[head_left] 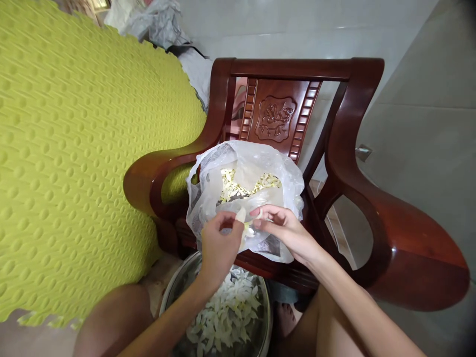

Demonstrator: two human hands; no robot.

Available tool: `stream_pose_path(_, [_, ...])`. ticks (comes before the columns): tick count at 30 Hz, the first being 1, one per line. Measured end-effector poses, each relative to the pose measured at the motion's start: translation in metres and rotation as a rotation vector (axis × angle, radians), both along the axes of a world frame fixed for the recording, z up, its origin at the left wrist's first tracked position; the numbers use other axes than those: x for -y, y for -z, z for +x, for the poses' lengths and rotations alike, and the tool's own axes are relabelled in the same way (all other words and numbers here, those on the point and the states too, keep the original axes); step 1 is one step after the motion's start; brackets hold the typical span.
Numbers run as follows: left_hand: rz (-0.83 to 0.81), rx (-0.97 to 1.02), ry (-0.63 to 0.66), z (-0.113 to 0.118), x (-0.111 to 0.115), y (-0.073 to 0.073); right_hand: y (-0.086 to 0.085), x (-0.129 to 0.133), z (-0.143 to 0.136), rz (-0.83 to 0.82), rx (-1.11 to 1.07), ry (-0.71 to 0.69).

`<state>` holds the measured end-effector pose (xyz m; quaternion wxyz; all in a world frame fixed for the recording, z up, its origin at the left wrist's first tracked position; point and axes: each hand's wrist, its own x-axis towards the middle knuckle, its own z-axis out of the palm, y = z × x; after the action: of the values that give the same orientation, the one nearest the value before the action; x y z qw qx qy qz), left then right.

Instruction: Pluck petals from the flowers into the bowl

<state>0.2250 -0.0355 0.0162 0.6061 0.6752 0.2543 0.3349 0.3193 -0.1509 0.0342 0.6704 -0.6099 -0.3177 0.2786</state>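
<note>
Between my two hands is a white flower (248, 229) with a yellowish middle. My left hand (223, 240) pinches one of its petals between thumb and fingers. From the other side, my right hand (284, 229) has thumb and fingertips closed on another petal. Both hands are over the near edge of a translucent plastic bag (256, 158), spread open on a wooden chair. Small pale yellow and white pieces (232, 186) lie inside the bag. Below my forearms, a round metal basin (268, 317) holds many white flowers (226, 315).
The dark red wooden chair (293, 68) has broad curved armrests on both sides of the bag. A yellow-green textured foam mat (82, 148) stands at the left. Behind are a tiled wall (297, 34) and grey plastic bags (161, 22). My knees flank the basin.
</note>
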Motion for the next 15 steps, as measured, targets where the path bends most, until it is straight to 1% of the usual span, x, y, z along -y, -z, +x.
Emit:
stream_pose_path(2, [-0.180, 0.024, 0.035, -0.001, -0.006, -0.003, 0.002, 0.003, 0.000, -0.019, 0.069, -0.117])
stream_pose_path(4, [-0.332, 0.038, 0.076, -0.002, -0.009, -0.007, 0.004, 0.004, 0.000, -0.011, 0.219, -0.157])
stream_pose_path(5, [-0.374, 0.040, 0.090, -0.003, -0.010, -0.009, 0.004, 0.004, 0.000, -0.008, 0.329, -0.140])
stream_pose_path(7, [-0.391, 0.028, 0.132, -0.005, -0.011, -0.013, 0.003, 0.004, -0.001, -0.001, 0.557, -0.071])
stream_pose_path(10, [-0.384, -0.026, 0.202, -0.008, -0.017, -0.014, -0.001, 0.006, -0.006, 0.050, 0.757, 0.019])
stream_pose_path(12, [-0.453, -0.041, 0.159, -0.007, -0.026, -0.012, -0.005, 0.009, -0.011, 0.105, 0.841, 0.053])
stream_pose_path(15, [-0.595, -0.028, 0.040, -0.002, -0.042, -0.009, -0.004, 0.010, -0.020, 0.169, 1.001, 0.073])
